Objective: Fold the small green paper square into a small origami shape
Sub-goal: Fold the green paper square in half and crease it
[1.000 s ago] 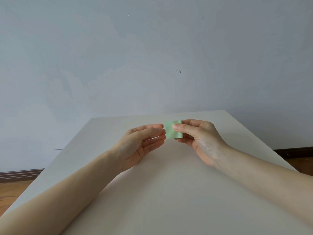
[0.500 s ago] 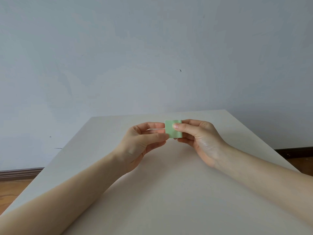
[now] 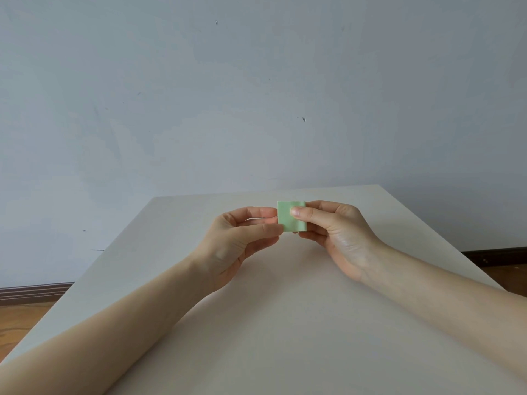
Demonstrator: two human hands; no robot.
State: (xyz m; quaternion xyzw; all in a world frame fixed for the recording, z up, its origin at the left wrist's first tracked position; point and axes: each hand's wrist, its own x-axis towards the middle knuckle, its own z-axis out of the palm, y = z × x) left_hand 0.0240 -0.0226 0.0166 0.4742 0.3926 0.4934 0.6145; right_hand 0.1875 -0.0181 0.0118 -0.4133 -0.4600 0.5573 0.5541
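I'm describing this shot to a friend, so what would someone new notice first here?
First, the small green paper square, held up just above the far middle of the pale table. The right hand pinches its right side with the thumb on the front, and the left hand pinches its left edge. Behind them is a bare grey wall.

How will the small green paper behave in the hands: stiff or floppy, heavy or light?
Probably very light: the green paper is held above the table by fingertip pinches of the left hand and right hand. It looks flat, not drooping, so fairly stiff for its size. It likely creases easily.
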